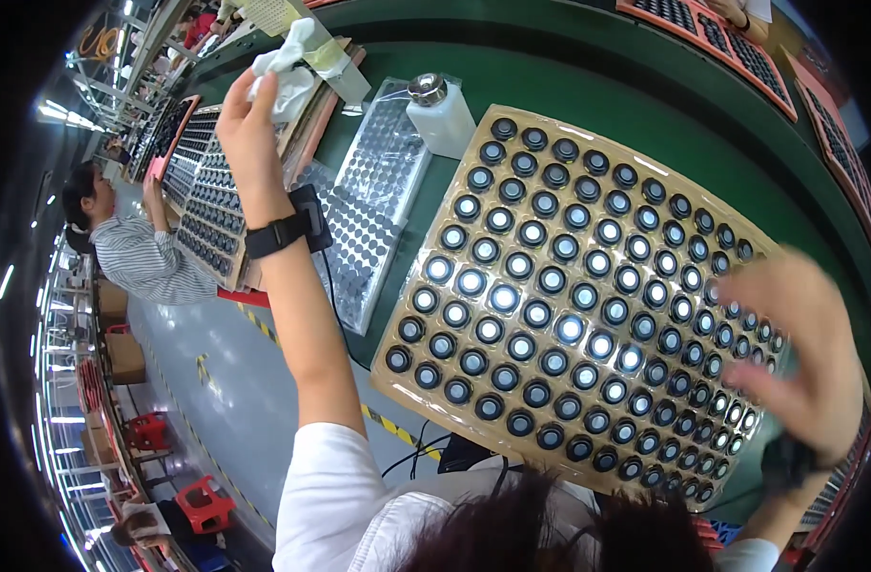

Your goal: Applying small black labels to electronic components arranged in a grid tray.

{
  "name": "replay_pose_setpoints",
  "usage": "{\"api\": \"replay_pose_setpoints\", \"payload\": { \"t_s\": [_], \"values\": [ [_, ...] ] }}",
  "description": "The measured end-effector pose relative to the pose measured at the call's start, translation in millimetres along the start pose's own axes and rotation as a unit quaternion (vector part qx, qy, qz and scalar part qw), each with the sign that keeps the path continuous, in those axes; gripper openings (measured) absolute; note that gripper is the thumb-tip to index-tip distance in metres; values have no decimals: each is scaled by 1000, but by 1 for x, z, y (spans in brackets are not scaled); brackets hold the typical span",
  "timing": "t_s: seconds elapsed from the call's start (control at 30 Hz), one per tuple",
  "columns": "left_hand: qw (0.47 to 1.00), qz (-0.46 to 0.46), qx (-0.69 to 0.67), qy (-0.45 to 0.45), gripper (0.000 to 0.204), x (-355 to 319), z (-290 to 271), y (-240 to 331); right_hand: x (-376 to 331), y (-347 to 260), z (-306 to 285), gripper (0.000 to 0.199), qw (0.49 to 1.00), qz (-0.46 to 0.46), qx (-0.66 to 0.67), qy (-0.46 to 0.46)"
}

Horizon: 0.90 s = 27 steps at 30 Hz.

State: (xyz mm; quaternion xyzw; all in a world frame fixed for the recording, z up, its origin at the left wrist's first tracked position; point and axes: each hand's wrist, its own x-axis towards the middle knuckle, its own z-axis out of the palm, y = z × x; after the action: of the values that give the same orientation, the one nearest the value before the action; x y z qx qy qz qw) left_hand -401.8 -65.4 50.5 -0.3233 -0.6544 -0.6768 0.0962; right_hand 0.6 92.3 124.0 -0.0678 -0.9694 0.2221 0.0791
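Observation:
My left hand [246, 114] is stretched out to the far left and pinches a crumpled white cloth [287, 67] above a stack of trays. A black strap [281, 232] sits on that wrist. In front of me lies a tan tray [433, 389] filled with several rows of small round black lenses [536, 312] with shiny centres. My right hand [805, 351] hovers, blurred, over the tray's right side with fingers spread and nothing visible in it.
A white dispenser bottle [440, 116] with a metal cap stands behind the tray. Clear blister trays [373, 186] lie to its left on the green bench [588, 81]. A person in a striped shirt [142, 257] works at dark trays on the left. More trays [740, 48] line the far side.

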Motion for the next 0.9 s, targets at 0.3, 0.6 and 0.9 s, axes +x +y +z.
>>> {"api": "replay_pose_setpoints", "payload": {
  "t_s": [0.3,0.6,0.9],
  "values": [
    [998,-39,47,10,26,-8,-41,-9,257,41,153,52,971,-31,36,234],
    [992,-95,36,-70,22,-4,-47,-53,311,51,217,46,952,33,194,234],
    [996,-56,35,-67,20,8,-35,-64,326,55,222,44,940,14,216,264]
  ]
}}
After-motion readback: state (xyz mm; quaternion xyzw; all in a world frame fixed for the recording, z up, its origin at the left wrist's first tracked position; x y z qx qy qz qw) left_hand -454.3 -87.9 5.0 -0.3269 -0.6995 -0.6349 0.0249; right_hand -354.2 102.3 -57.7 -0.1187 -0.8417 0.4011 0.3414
